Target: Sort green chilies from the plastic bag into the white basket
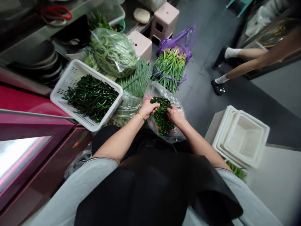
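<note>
A clear plastic bag (177,136) lies open in front of me, with thin dark green stems and bits of red (163,121) inside. My left hand (148,108), with a gold bracelet at the wrist, is at the bag's left side, its fingers closed round a dark green pepper (154,100). On the right side my right hand (175,114) is over the stems with its fingers bent together; what they pinch is too small to make out. To the left, a white perforated basket (87,125) holds many long dark green peppers (91,95).
Bagged green beans (114,51), leafy chives (138,77) and spring onions in a purple bag (171,64) lie ahead. Pink stools (166,15) stand behind. Stacked white baskets (245,135) are at right; another person's legs (246,64) are beyond. A pink cabinet (30,131) is at left.
</note>
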Motion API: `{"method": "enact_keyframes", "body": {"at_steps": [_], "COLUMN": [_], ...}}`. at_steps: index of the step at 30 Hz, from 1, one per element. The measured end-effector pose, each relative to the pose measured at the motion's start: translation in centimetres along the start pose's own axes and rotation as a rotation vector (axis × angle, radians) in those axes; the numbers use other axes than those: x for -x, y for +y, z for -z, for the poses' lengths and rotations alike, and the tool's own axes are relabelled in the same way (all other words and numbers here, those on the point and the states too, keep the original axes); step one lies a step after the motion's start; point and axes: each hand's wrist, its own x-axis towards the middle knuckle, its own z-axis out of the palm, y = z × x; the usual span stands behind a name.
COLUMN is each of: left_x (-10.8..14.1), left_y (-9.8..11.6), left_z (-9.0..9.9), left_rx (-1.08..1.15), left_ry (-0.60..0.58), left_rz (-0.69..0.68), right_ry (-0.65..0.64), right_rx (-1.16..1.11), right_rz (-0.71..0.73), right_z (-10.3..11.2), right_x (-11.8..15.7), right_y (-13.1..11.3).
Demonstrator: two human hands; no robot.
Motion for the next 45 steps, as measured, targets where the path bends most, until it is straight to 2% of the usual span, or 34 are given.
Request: {"method": "enact_keyframes", "body": {"at_steps": [3,5,7,9,10,12,15,17,20,23,25,26,29,31,34,37,40,43,45], "left_x": [1.3,1.9,2.2,2.4,2.5,3.0,3.9,4.5,5.4,6.3,6.8,6.8,6.2,5.4,4.4,3.5,2.2,1.1,0.9], "left_y": [-2.5,-3.9,-5.0,-5.6,-5.7,-5.7,-5.4,-5.3,-5.0,-4.3,-3.6,-3.3,-2.8,-2.8,-2.8,-2.4,-1.6,-1.3,-1.8], "left_z": [-0.6,-1.2,-1.6,-1.4,-1.1,-0.4,0.4,0.5,0.1,-0.3,-0.3,-0.1,0.8,1.6,2.3,1.8,0.2,-1.6,-2.1], "left_rx": [-0.013,0.083,0.179,0.178,0.142,0.026,-0.192,-0.283,-0.341,-0.390,-0.333,-0.264,0.042,0.195,0.256,0.200,0.014,-0.204,-0.303], "left_ry": [-0.037,-0.004,0.069,0.094,0.071,-0.047,-0.223,-0.228,-0.159,-0.137,-0.154,-0.162,-0.137,-0.142,-0.217,-0.217,-0.173,-0.202,-0.218], "left_rz": [0.155,0.162,0.092,0.049,0.047,0.049,-0.035,-0.127,-0.242,-0.319,-0.321,-0.289,-0.108,0.019,0.107,0.025,-0.129,-0.180,-0.121], "right_ry": [0.096,0.140,0.150,0.139,0.128,0.103,0.093,0.156,0.199,0.151,0.167,0.187,0.197,0.122,0.022,0.165,0.291,0.334,0.367], "right_rx": [-0.059,-0.116,-0.182,-0.293,-0.381,-0.612,-0.924,-1.053,-1.211,-1.325,-1.268,-1.167,-0.646,-0.315,-0.089,-0.160,-0.414,-0.574,-0.498], "right_rz": [-0.165,-0.197,-0.143,-0.028,0.026,0.075,0.052,0.052,0.039,-0.140,-0.269,-0.277,-0.097,0.012,0.109,0.090,0.101,0.150,0.062], "right_z": [-1.2,-1.8,-2.2,-2.2,-2.1,-1.7,-0.8,-0.6,-1.0,-2.1,-2.7,-2.7,-2.2,-1.3,0.6,2.7,4.2,3.7,2.3], "right_x": [1.5,2.4,3.4,4.3,4.6,5.0,5.2,5.2,5.1,4.1,3.1,2.6,0.6,-1.1,-3.1,-3.2,-1.4,0.8,1.7], "right_y": [-1.2,-2.3,-3.3,-3.8,-3.7,-3.3,-2.8,-2.9,-3.4,-3.0,-2.4,-2.2,-2.1,-2.5,-2.5,-1.3,0.0,0.1,-0.3]}}
